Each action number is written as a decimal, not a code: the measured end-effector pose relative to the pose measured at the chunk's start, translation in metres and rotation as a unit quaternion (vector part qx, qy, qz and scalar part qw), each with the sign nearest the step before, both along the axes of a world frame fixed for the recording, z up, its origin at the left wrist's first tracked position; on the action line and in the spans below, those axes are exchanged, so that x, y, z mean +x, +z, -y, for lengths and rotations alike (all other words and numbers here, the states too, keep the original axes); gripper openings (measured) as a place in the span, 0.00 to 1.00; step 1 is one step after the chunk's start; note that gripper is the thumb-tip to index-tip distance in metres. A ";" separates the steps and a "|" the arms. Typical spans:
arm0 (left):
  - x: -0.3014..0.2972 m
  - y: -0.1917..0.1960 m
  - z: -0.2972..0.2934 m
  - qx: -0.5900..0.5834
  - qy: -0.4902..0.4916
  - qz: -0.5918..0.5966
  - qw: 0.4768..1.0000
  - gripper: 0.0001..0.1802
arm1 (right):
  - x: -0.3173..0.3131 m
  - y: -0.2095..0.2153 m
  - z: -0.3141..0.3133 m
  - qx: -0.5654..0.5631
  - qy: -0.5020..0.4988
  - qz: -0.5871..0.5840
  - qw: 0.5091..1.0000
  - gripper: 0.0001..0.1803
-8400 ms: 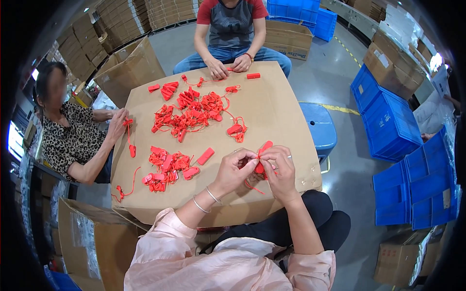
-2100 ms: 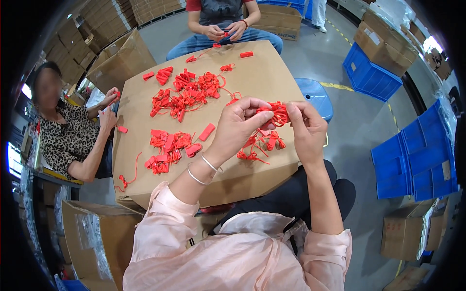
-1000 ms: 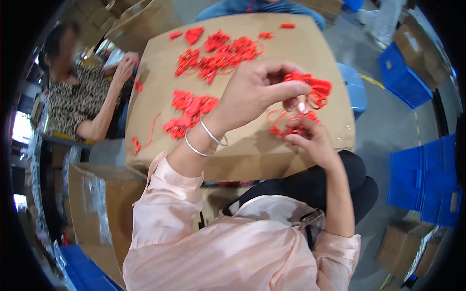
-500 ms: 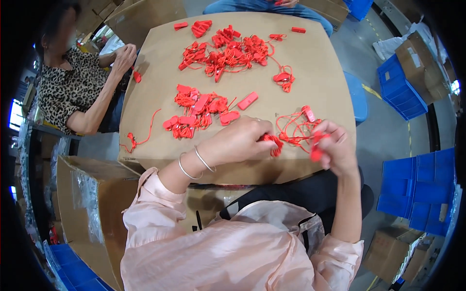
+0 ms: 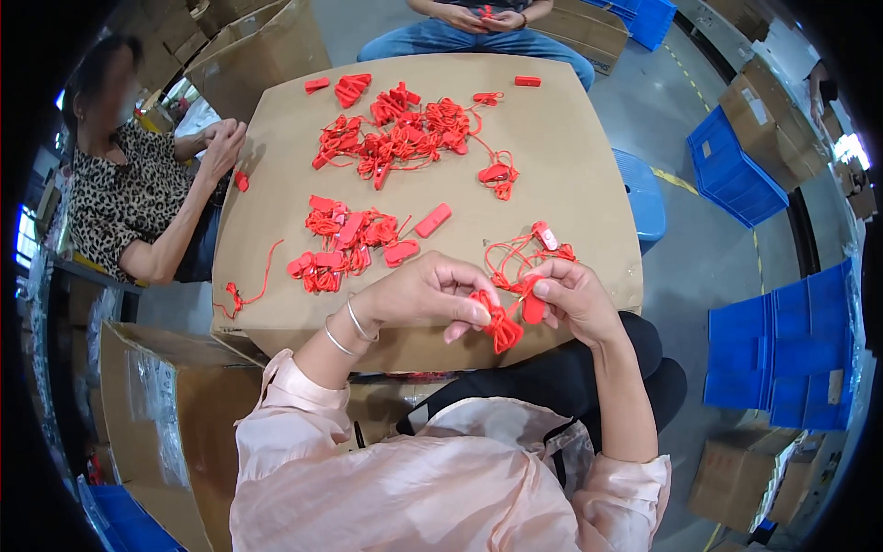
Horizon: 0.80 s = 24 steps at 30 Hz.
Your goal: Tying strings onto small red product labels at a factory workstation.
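Note:
Over the near edge of the cardboard-topped table, my left hand (image 5: 440, 299) pinches a coiled bundle of red cord (image 5: 500, 328). Close beside it, my right hand (image 5: 577, 299) grips a flat red plastic piece (image 5: 533, 304) between thumb and fingers. The bundle and the piece nearly touch; whether one cord joins them I cannot tell. Just beyond my right hand lie loose loops of red cord (image 5: 498, 260) with another red piece (image 5: 544, 235). Left of these is a heap of red corded pieces (image 5: 346, 230), with a single red piece (image 5: 432, 221) at its side.
A larger pile of red corded pieces (image 5: 395, 133) covers the far part of the table (image 5: 552, 166). One person (image 5: 138, 184) sits at the left, another (image 5: 478, 37) at the far side. Blue crates (image 5: 782, 345) stand at the right, an open cardboard box (image 5: 175, 414) at the lower left.
My hands have come together: the right moved left and now holds the red piece beside the cord bundle in my left. The whole view has shifted, showing more of the far person.

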<state>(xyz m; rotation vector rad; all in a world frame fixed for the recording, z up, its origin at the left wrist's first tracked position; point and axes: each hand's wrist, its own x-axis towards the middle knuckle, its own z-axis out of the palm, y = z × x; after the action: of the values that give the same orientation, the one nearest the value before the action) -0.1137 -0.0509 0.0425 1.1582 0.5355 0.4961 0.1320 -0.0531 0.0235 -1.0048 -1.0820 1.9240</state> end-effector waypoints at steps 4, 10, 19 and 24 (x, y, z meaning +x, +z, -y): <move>0.010 0.006 0.000 0.026 -0.001 -0.137 0.990 0.10 | -0.003 0.003 0.003 0.016 -0.011 0.005 1.000 0.06; 0.018 0.016 -0.001 0.139 -0.027 -0.212 0.967 0.11 | -0.012 -0.005 0.012 0.087 -0.070 -0.013 0.994 0.04; 0.025 -0.017 0.013 0.061 0.086 -0.119 0.987 0.08 | -0.024 -0.026 0.033 0.171 -0.119 -0.040 0.977 0.03; 0.008 -0.025 0.017 0.029 0.051 -0.170 0.984 0.09 | -0.033 -0.039 0.046 0.041 -0.062 -0.009 0.997 0.11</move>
<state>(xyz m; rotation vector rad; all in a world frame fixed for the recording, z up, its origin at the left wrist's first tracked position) -0.1060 -0.0680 0.0176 1.2850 0.8837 0.4037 0.0988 -0.0988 -0.0157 -0.9839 -1.0550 1.7711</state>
